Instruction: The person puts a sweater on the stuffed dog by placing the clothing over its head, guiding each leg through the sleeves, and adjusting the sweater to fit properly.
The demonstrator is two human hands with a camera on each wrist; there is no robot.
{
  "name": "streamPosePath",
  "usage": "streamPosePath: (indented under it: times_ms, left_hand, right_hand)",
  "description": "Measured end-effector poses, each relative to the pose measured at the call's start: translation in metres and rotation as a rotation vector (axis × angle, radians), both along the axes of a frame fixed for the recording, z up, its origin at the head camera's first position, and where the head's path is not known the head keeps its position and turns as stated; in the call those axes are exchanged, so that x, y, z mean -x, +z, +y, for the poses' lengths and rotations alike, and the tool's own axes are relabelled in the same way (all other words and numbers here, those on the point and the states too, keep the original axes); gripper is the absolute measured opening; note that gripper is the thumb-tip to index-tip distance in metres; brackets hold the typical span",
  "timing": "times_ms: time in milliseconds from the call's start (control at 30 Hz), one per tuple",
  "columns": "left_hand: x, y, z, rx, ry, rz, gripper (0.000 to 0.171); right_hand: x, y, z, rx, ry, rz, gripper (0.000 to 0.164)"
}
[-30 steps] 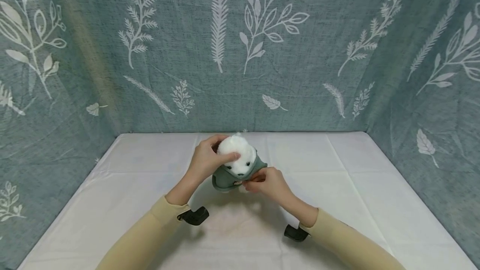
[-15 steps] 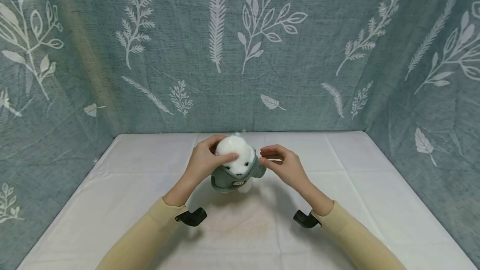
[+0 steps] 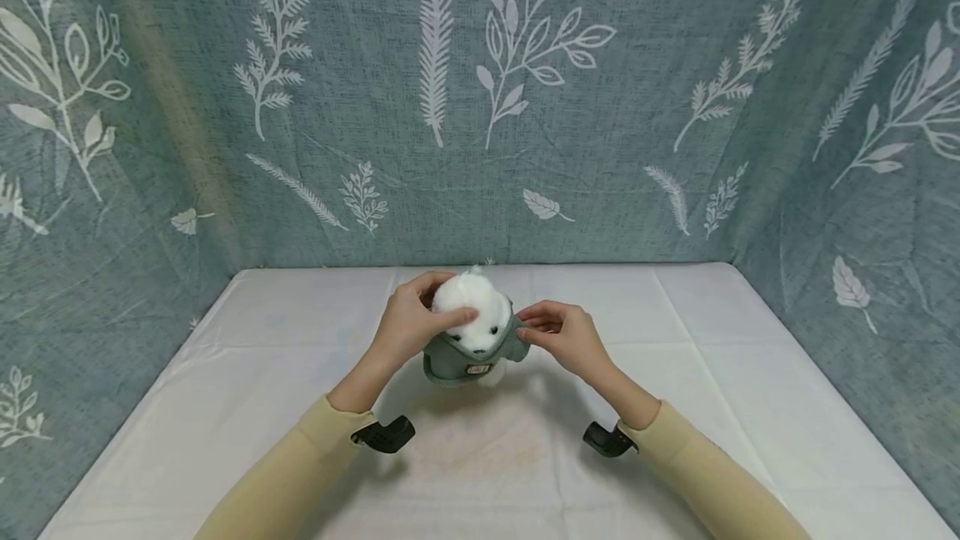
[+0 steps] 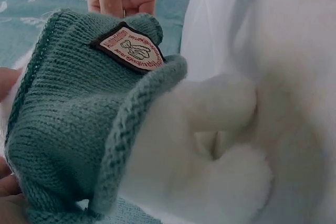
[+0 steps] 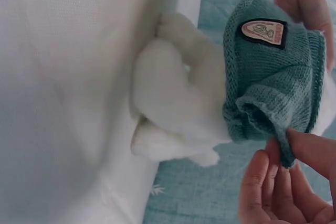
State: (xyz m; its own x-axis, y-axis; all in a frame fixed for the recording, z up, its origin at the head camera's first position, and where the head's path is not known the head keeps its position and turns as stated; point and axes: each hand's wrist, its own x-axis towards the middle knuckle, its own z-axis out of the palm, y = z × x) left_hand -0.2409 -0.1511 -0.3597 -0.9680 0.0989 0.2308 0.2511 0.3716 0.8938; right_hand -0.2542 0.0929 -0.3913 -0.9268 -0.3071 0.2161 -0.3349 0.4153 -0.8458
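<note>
A white plush toy (image 3: 468,298) with small dark eyes stands on the table, wearing a green knitted sweater (image 4: 68,103) with a stitched patch (image 4: 131,48) on its front. My left hand (image 3: 408,319) grips the toy's head, thumb across the face and fingers behind it. On the other side, my right hand (image 3: 566,336) pinches the edge of the sweater's sleeve (image 5: 268,100) between thumb and fingers. The sleeve opening shows in the right wrist view, with no paw sticking out of it. Below the hem, the toy's white legs (image 5: 160,77) are bare.
A white cloth covers the table (image 3: 660,440). Behind it and at both sides hangs a green curtain (image 3: 480,190) with white leaf prints. A black wrist camera (image 3: 386,434) sits below each sleeve cuff.
My right hand let go of the sweater's lower front, moved up and right, then came back to pinch the sleeve edge. The left hand keeps its grip on the head.
</note>
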Motion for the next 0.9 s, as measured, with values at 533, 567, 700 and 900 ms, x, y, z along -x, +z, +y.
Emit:
streamPosePath:
  times_ms: [533,567,700,900]
  left_hand:
    - [0.000,0.003,0.001,-0.056,0.002,-0.032,0.050]
    - [0.000,0.003,0.001,-0.060,0.002,-0.036,0.050]
    - [0.000,0.002,0.000,-0.073,0.004,-0.055,0.050]
    - [-0.002,0.003,0.001,-0.074,0.002,-0.069,0.051]
  right_hand:
    - [0.003,-0.007,0.000,-0.126,-0.031,-0.129,0.015]
    - [0.004,-0.009,-0.001,-0.129,-0.031,-0.137,0.015]
    - [0.006,-0.016,-0.007,-0.121,-0.029,-0.154,0.013]
    - [0.008,-0.020,-0.016,-0.125,-0.032,-0.140,0.013]
